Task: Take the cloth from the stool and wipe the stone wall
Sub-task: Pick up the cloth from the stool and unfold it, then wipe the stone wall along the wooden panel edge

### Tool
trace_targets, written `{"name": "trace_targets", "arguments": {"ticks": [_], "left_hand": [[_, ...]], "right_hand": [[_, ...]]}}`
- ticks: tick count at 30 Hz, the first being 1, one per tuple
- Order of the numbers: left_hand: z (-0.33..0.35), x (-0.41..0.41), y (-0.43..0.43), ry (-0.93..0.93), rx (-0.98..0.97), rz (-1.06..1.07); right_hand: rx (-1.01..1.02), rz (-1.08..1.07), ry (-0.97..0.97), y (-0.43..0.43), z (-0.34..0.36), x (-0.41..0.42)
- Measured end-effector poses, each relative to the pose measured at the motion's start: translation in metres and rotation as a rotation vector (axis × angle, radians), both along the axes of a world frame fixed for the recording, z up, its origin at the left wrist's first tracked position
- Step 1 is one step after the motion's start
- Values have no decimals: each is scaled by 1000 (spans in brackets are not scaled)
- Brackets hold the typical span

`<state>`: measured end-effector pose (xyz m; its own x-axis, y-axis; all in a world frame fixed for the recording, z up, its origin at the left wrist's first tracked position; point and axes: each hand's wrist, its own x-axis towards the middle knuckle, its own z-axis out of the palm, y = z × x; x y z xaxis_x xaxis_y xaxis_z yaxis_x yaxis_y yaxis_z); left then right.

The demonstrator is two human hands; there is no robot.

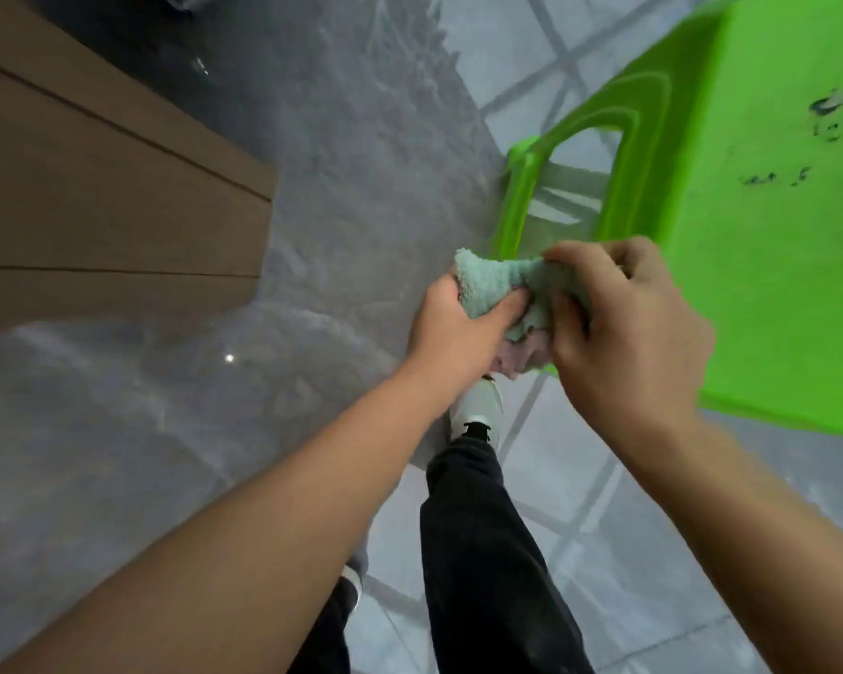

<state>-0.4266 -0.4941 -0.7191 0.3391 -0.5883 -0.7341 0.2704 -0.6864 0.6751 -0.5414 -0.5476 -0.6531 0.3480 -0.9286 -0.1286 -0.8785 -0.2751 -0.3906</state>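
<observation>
Gripping the fluffy pale-green cloth (502, 289), I see left hand (458, 328) and right hand (624, 328) both clamped on it, beside the bright green plastic stool (750, 235).

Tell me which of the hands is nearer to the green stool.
Right. The right hand overlaps the green stool in the head view, beside its seat edge. The left hand is farther out, toward the stone wall. Both grip the cloth.
</observation>
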Motion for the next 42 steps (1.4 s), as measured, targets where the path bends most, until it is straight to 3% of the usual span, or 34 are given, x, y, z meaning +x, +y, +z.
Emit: {"name": "trace_targets", "arguments": {"ticks": [1,4,10,16,21,25,27,29,31,33,34,36,38,42], "left_hand": [[-10,13,17,8,52,10],[-42,59,80,76,226,-12],[-84,115,218,217,522,-159],[-94,126,316,389,601,152],[-142,140,302,443,519,363],[-239,180,235,421,314,361],[-284,206,190,362,174,498],[-322,228,160,317,19,726],[-348,235,165,-61,29,773],[-364,226,194,-666,259,402],[-371,219,212,-825,390,118],[-379,210,241,-714,635,-272],[-389,213,255,-609,652,-308],[-389,222,254,-530,652,-372]], "right_hand": [[26,86,41,4,-9,12],[376,372,40,29,-53,45],[903,659,453,135,-152,100],[990,972,525,192,-186,170],[1120,1077,643,157,-255,228],[890,1124,676,81,-334,281],[686,1063,591,39,-368,311],[451,824,350,3,-394,334],[251,519,35,-12,-409,343],[35,427,-114,2,-419,333],[-16,495,-87,17,-424,327],[59,692,89,52,-434,317],[127,758,224,85,-446,316],[56,886,303,129,-455,318]]}}
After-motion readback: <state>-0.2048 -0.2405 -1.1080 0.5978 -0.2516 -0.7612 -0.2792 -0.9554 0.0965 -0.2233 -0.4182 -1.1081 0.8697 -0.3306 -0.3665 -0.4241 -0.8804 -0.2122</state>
